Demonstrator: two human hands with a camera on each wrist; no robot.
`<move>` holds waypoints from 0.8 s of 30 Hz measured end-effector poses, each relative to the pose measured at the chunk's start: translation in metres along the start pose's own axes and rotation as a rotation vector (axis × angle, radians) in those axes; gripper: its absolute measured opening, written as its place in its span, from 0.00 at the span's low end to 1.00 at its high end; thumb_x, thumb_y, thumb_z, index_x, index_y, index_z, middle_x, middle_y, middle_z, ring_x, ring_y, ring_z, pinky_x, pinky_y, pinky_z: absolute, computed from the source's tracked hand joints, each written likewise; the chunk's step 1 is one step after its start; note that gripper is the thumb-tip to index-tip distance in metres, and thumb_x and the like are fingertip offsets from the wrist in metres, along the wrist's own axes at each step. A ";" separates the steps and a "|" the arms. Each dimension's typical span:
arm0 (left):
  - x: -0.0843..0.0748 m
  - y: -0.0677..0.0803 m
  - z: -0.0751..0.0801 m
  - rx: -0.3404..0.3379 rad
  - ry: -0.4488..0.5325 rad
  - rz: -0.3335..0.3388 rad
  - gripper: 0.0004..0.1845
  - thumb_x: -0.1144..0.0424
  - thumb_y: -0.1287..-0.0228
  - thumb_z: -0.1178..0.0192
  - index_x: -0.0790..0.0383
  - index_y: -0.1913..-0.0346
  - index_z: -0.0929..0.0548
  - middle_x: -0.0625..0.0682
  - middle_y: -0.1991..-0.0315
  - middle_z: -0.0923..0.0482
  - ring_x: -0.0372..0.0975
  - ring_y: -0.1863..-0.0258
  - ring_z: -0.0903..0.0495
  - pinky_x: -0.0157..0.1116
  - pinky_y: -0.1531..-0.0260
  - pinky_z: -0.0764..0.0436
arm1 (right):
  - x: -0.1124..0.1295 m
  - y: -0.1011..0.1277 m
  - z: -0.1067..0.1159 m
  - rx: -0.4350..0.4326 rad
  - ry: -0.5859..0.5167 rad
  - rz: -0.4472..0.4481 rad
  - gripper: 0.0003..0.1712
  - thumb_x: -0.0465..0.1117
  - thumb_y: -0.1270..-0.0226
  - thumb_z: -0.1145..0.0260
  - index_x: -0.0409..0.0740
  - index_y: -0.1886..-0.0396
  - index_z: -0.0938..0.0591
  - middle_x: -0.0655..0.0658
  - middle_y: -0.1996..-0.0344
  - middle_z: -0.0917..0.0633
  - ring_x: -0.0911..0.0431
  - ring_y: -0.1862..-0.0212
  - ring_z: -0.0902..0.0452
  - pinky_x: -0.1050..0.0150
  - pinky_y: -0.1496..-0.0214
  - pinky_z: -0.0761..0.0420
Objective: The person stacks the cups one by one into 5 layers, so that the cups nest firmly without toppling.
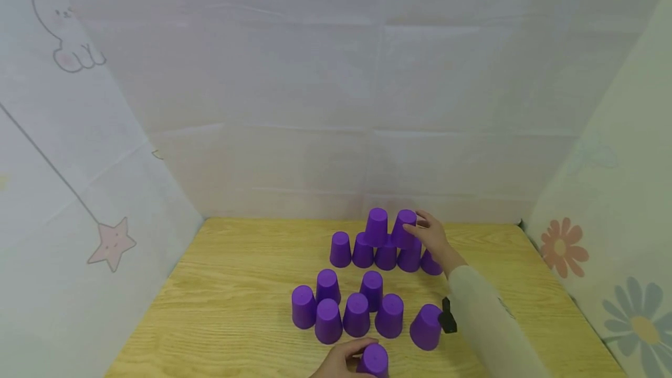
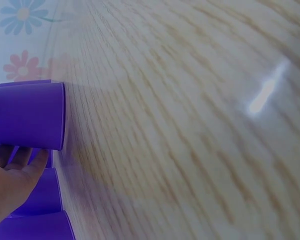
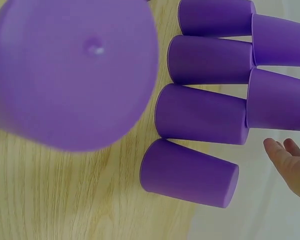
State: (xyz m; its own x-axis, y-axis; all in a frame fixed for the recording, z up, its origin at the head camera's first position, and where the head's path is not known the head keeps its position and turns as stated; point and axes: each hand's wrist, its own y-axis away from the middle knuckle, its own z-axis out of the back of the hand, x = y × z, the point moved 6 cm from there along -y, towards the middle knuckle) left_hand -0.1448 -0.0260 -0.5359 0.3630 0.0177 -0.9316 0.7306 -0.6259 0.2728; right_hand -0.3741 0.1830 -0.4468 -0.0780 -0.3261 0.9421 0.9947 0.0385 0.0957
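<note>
The fingers of the right hand (image 1: pixel 433 237) are curling against the side of a purple cup (image 1: pixel 403 228) in the upper row of a stack, right of centre in the head view; the thumb is lying on the cup's near face, and the cup is leaning a little to the left. In the right wrist view only the fingertips (image 3: pixel 282 150) are showing at the right edge, straight and close together, so the hold itself cannot be told from there. Beside that cup another upper cup (image 1: pixel 376 227) is standing, both resting on a back row of upturned cups (image 1: pixel 362 250).

At the bottom centre of the head view, the left hand (image 1: pixel 342 360) is wrapping its fingers around a single cup (image 1: pixel 374 360) that is sitting upside down on the surface (image 1: pixel 231 284). The left wrist view is showing loosely spread fingers (image 2: pixel 20 162) lying under that cup (image 2: pixel 27 116).

Between the two hands, a front cluster of upturned cups (image 1: pixel 357 314) is standing in the lower middle of the frame, with one more cup (image 1: pixel 426 326) tilting just to its right, next to a small black object (image 1: pixel 448 315) at the pale sleeve (image 1: pixel 488 319).
</note>
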 end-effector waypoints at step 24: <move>-0.019 0.002 0.008 -0.001 -0.125 -0.072 0.23 0.60 0.39 0.39 0.48 0.40 0.28 0.50 0.47 0.25 0.43 0.48 0.25 0.38 0.51 0.20 | -0.003 0.047 0.023 0.110 0.023 0.121 0.39 0.45 0.33 0.41 0.41 0.28 0.46 0.30 0.32 0.41 0.35 0.32 0.44 0.39 0.33 0.37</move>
State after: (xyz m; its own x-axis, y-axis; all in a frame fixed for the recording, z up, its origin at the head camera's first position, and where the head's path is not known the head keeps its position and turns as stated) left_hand -0.1547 -0.0342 -0.5196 0.2350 -0.0344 -0.9714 0.7527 -0.6259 0.2042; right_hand -0.3286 0.2077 -0.4374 0.0446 -0.3345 0.9413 0.9832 0.1814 0.0179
